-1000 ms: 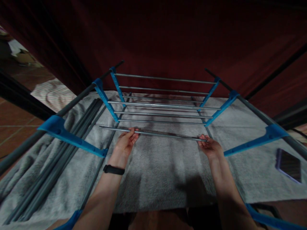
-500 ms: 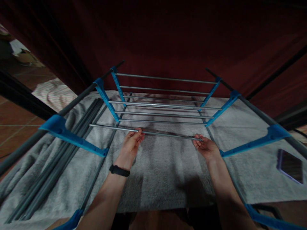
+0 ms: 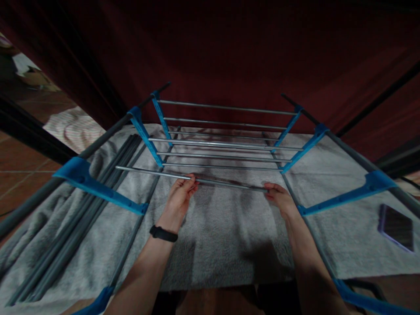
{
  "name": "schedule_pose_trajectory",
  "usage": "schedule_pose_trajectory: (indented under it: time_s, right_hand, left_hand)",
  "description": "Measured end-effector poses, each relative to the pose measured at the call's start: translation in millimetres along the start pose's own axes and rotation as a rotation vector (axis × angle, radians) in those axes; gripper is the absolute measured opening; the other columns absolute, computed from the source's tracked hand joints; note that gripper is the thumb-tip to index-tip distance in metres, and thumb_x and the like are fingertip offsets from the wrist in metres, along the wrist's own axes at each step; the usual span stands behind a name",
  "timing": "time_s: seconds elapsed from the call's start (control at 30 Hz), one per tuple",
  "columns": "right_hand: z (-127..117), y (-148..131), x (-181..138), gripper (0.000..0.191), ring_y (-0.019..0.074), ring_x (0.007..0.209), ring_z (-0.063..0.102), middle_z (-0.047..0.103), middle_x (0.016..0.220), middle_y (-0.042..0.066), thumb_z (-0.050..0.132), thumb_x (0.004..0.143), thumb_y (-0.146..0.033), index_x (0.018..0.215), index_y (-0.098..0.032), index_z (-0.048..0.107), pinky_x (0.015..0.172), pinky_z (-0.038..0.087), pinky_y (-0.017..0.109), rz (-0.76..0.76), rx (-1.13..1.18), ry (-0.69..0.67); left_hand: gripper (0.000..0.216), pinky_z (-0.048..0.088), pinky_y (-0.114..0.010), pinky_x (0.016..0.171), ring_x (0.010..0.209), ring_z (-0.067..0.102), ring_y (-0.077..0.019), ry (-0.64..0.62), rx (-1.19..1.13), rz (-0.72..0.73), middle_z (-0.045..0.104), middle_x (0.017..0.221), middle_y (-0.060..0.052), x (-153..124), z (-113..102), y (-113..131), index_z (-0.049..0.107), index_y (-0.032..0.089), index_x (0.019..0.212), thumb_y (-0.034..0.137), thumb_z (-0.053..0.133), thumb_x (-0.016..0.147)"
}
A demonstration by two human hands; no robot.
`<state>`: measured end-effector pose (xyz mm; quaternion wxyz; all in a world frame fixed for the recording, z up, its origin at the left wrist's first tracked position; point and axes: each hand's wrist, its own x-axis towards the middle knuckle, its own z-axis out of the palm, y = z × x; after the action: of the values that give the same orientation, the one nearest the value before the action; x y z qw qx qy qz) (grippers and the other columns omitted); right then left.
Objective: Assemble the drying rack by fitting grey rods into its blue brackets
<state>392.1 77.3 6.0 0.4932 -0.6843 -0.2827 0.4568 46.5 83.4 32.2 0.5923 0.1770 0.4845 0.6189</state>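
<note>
A thin grey metal rod [image 3: 226,183] lies across both hands, its left end higher and reaching past the left blue bracket. My left hand [image 3: 182,190], with a black band on the wrist, pinches it near its middle. At the rod's right end, the fingers of my right hand [image 3: 277,195] are closed on the tip. Ahead stands a rack frame with several crossbars [image 3: 223,144] fixed between blue plastic brackets [image 3: 146,138]. Nearer blue brackets, one on the left [image 3: 101,188] and one on the right [image 3: 348,197], have no rod between them.
Several loose grey tubes [image 3: 75,232] lie on the grey blanket [image 3: 226,249] at left. A phone [image 3: 397,227] rests on the blanket at right. Behind the rack hangs a dark red curtain [image 3: 223,52]. Long side tubes [image 3: 108,135] flank both arms.
The rod has shifted slightly left. My right hand has turned and now grips right at the rod's end, while my left hand has stayed nearly in place.
</note>
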Motion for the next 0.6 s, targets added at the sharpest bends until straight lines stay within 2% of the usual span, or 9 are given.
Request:
schedule_pose_trajectory:
  time_s: [0.13,0.2,0.3,0.37,0.47,0.6]
  right_hand:
    - [-6,8,5,0.025,0.011,0.066,0.058,0.063,0.068,-0.005,0.06,0.074,-0.01,0.091,-0.021,0.075,0.071,0.051,0.023,-0.122,-0.306,-0.072]
    - [-11,13,5,0.028,0.0134,0.076,0.061,0.066,0.076,-0.004,0.059,0.074,-0.01,0.093,-0.024,0.075,0.082,0.052,0.027,-0.241,-0.478,-0.044]
    - [-15,20,1,0.027,0.0169,0.096,0.065,0.069,0.099,0.001,0.06,0.078,-0.009,0.095,-0.026,0.073,0.097,0.05,0.031,-0.436,-0.713,0.048]
    - [-15,23,-4,0.027,0.0185,0.098,0.066,0.069,0.108,0.005,0.058,0.083,-0.01,0.1,-0.026,0.071,0.097,0.051,0.033,-0.499,-0.903,0.086]
    - [-13,25,-12,0.025,0.0188,0.092,0.066,0.067,0.11,0.008,0.05,0.091,-0.012,0.105,-0.024,0.067,0.088,0.052,0.033,-0.514,-1.171,0.132]
    - [-11,24,-16,0.016,0.0182,0.09,0.066,0.066,0.106,0.009,0.05,0.095,-0.017,0.1,-0.023,0.064,0.082,0.052,0.03,-0.516,-1.258,0.188]
  left_hand:
    - [0.029,0.051,-0.024,0.072,0.074,0.07,-0.013,-0.036,0.015,0.033,0.072,0.076,0.001,-1,1,2,0.072,0.017,0.086,0.02,0.094,0.067]
    - [0.028,0.051,-0.024,0.072,0.075,0.069,-0.0137,-0.07,0.039,0.055,0.07,0.072,0.002,-2,2,3,0.073,0.018,0.086,0.022,0.094,0.067]
    - [0.029,0.049,-0.025,0.071,0.077,0.07,-0.0151,-0.132,0.09,0.08,0.071,0.074,0.001,-6,5,2,0.074,0.018,0.087,0.024,0.094,0.067]
    - [0.029,0.049,-0.026,0.072,0.08,0.07,-0.016,-0.181,0.117,0.103,0.074,0.08,-0.001,-8,8,1,0.075,0.018,0.089,0.026,0.093,0.068]
    - [0.025,0.05,-0.026,0.073,0.081,0.07,-0.0169,-0.224,0.165,0.151,0.075,0.084,-0.002,-13,13,-1,0.076,0.018,0.09,0.027,0.091,0.072]
    - [0.021,0.051,-0.028,0.076,0.082,0.07,-0.0177,-0.26,0.207,0.204,0.075,0.085,-0.002,-20,19,-2,0.076,0.02,0.092,0.025,0.088,0.076]
